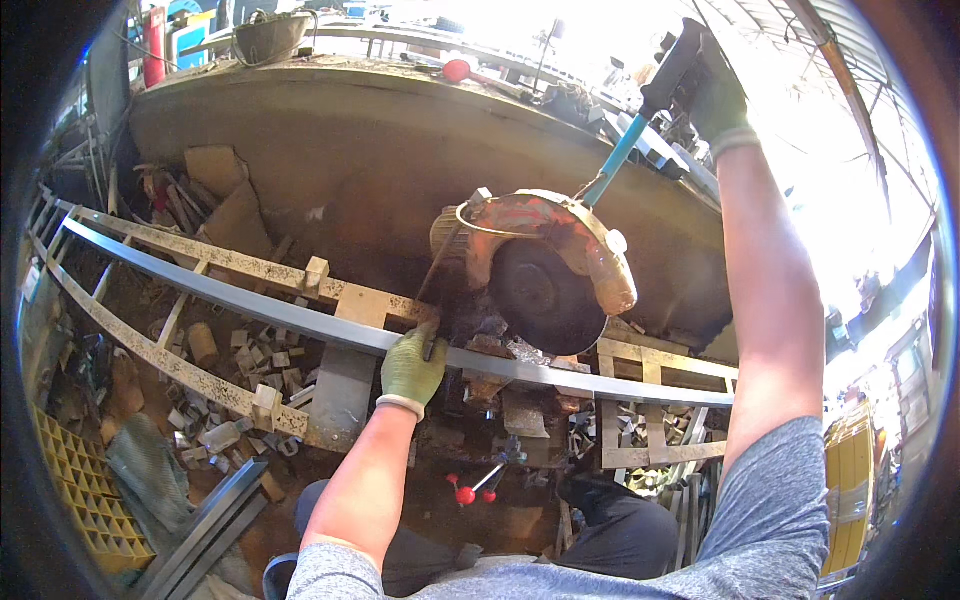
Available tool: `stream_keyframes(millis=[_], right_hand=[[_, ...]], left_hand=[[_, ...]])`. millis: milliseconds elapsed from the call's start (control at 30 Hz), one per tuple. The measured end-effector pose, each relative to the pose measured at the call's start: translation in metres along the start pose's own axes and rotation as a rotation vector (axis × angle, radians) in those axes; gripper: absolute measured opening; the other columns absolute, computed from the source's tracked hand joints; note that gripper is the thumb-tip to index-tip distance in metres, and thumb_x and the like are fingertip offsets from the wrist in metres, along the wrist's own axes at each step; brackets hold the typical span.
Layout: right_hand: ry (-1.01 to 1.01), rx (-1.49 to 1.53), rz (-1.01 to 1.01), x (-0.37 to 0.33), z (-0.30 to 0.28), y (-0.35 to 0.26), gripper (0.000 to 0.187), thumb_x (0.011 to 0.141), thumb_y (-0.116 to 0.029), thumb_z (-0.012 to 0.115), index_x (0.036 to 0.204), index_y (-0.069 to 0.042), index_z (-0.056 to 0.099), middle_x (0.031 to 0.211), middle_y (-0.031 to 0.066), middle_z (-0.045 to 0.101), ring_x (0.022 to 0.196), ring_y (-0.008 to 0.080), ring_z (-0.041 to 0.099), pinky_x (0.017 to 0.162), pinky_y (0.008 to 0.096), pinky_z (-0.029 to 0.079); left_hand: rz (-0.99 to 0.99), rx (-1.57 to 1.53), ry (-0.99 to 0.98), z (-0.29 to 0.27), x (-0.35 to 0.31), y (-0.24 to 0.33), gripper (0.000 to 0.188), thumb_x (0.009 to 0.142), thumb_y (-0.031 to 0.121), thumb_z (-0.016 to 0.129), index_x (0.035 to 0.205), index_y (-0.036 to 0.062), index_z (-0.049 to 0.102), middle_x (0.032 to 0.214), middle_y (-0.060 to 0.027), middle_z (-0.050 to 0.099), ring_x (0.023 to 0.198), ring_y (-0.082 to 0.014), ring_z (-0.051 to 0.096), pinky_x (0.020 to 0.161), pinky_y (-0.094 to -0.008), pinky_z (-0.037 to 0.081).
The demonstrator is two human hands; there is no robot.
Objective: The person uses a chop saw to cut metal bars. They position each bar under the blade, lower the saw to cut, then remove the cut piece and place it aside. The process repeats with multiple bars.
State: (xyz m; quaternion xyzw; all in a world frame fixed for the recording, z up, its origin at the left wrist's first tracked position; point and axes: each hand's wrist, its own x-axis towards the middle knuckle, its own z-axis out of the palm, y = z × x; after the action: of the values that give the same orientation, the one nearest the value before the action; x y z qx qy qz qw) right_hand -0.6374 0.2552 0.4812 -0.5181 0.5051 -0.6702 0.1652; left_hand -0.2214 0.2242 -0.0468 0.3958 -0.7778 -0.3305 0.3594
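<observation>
My left hand (pixel 412 366), in a pale green work glove, is closed over a long grey metal bar (pixel 270 308) left of the saw. The bar lies across the frame and passes below the dark cutting disc (pixel 535 285). A worn orange guard (pixel 525 212) covers the top of the disc on the cut-off saw. High on the right, my gloved right hand (pixel 715 92) is wrapped round the black grip at the end of the saw's blue lever (pixel 617 160). The disc's lower edge is close to the bar; whether they touch I cannot tell.
Ladder-like metal frames (pixel 170 240) support the bar on both sides. Small metal offcuts (pixel 265 355) lie beneath. A clamp handle with red knobs (pixel 466 494) sticks out near my knees. A yellow grid crate (pixel 85 490) stands lower left, and a large brown panel (pixel 330 150) rises behind.
</observation>
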Motion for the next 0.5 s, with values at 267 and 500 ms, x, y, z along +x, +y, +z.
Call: stream_keyframes(millis=[267, 500], right_hand=[[0.046, -0.964, -0.180, 0.058, -0.014, 0.006, 0.050, 0.110, -0.038, 0.084, 0.145, -0.003, 0.076, 0.121, 0.0184, 0.089, 0.109, 0.0341, 0.087, 0.098, 0.0493, 0.070], [0.004, -1.477, -0.397, 0.021, -0.034, -0.001, 0.040, 0.106, -0.034, 0.082, 0.132, -0.004, 0.077, 0.115, 0.0184, 0.087, 0.106, 0.0349, 0.086, 0.096, 0.0491, 0.069]], left_hand=[[-0.022, 0.039, -0.007, -0.007, 0.006, 0.009, 0.040, 0.111, 0.032, 0.077, 0.143, 0.0107, 0.082, 0.134, -0.0193, 0.086, 0.125, -0.0453, 0.080, 0.108, -0.0547, 0.064], [-0.117, 0.039, -0.112, -0.008, 0.016, 0.008, 0.035, 0.113, 0.037, 0.075, 0.139, 0.0161, 0.085, 0.137, -0.0205, 0.086, 0.130, -0.0463, 0.080, 0.111, -0.0547, 0.064]])
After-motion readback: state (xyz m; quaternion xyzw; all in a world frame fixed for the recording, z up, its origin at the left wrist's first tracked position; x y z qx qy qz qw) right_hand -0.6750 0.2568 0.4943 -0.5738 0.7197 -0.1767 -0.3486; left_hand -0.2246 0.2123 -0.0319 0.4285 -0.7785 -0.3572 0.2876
